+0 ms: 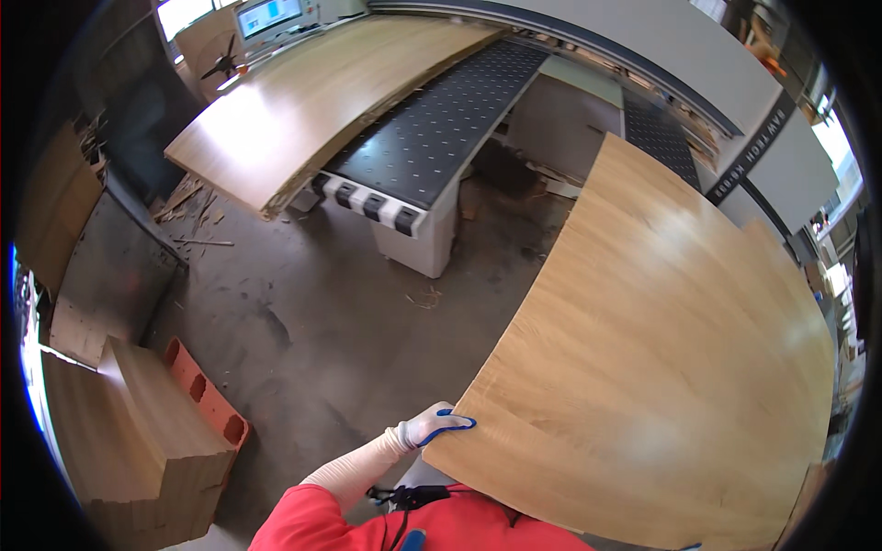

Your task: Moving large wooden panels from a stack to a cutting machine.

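The wood-grain panel [661, 367] lies in front of you, right of the perforated saw counter [441, 119]. Your gloved left hand [432, 425] pinches its near corner; your right grip is out of sight.

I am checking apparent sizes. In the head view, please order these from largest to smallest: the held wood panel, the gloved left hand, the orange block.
1. Held wood panel, nearest the camera.
2. Orange block.
3. Left hand.
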`<control>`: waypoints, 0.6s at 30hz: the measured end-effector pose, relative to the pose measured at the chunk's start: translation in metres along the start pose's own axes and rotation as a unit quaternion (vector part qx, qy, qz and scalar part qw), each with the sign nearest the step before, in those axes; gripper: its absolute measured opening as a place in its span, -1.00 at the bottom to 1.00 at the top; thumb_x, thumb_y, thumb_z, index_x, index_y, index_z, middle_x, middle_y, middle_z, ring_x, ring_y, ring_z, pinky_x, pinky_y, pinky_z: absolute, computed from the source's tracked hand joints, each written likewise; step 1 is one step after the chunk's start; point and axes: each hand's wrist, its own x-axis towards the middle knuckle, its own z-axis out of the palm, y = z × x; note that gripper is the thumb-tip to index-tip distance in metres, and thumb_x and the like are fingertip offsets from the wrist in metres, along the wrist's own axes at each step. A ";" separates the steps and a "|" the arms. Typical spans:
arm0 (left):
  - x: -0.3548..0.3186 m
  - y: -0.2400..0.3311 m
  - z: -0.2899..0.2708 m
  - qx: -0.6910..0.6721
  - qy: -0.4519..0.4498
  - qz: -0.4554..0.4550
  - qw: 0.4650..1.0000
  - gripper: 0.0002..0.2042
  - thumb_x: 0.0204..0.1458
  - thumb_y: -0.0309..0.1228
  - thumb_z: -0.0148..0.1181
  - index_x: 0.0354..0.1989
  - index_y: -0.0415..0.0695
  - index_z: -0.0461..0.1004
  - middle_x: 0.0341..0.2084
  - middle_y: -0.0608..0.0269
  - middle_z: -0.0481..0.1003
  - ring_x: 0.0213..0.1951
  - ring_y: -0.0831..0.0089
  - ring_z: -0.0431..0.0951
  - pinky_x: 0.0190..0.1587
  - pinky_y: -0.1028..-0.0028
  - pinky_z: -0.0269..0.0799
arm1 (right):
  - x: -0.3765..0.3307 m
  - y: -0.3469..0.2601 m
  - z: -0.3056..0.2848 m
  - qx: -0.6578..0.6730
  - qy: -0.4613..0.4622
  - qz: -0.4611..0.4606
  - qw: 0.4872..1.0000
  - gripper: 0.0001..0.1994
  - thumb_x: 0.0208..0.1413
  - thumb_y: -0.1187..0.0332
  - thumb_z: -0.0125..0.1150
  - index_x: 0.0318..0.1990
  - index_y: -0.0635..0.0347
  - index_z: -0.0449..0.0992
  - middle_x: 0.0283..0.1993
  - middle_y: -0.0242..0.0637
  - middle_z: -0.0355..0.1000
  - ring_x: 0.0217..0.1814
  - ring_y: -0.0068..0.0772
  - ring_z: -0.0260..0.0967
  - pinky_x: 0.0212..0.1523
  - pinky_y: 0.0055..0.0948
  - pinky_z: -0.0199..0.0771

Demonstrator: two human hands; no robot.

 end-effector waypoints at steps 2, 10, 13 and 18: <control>-0.016 0.029 -0.046 -0.037 0.031 -0.091 0.995 -0.64 0.20 -0.20 0.26 -0.11 -0.32 0.64 -0.32 0.31 0.65 -0.30 0.62 0.60 -0.20 0.55 0.49 | -0.063 0.027 0.019 -0.014 0.009 -0.009 1.000 -0.29 0.32 -0.23 -0.18 0.44 0.05 0.23 0.48 -0.27 0.21 0.48 -0.10 0.19 0.43 -0.05 0.20; -0.015 0.122 -0.243 -0.067 0.031 -0.082 0.994 -0.67 0.24 -0.27 0.17 -0.08 -0.33 0.61 -0.26 0.27 0.66 -0.22 0.56 0.64 -0.12 0.54 0.51 | -0.269 0.132 0.087 -0.050 0.034 -0.030 0.998 -0.31 0.32 -0.21 -0.17 0.42 0.06 0.25 0.47 -0.26 0.24 0.46 -0.10 0.21 0.40 -0.05 0.24; -0.006 0.156 -0.321 -0.066 0.026 -0.039 0.997 -0.70 0.19 -0.36 0.21 0.01 -0.29 0.58 -0.10 0.03 0.62 -0.08 0.29 0.64 0.01 0.40 0.51 | -0.335 0.164 0.106 -0.053 0.050 -0.030 0.997 -0.31 0.32 -0.21 -0.17 0.42 0.06 0.26 0.46 -0.25 0.24 0.45 -0.09 0.22 0.39 -0.05 0.26; -0.012 0.245 -0.451 0.393 -0.016 0.299 0.870 -0.60 0.09 -0.33 0.30 0.08 -0.25 0.53 -0.01 -0.05 0.53 0.04 0.05 0.55 0.14 0.24 0.44 | -0.440 0.197 0.124 -0.048 0.069 -0.030 0.996 -0.32 0.33 -0.20 -0.16 0.41 0.07 0.27 0.45 -0.25 0.26 0.44 -0.09 0.23 0.37 -0.05 0.28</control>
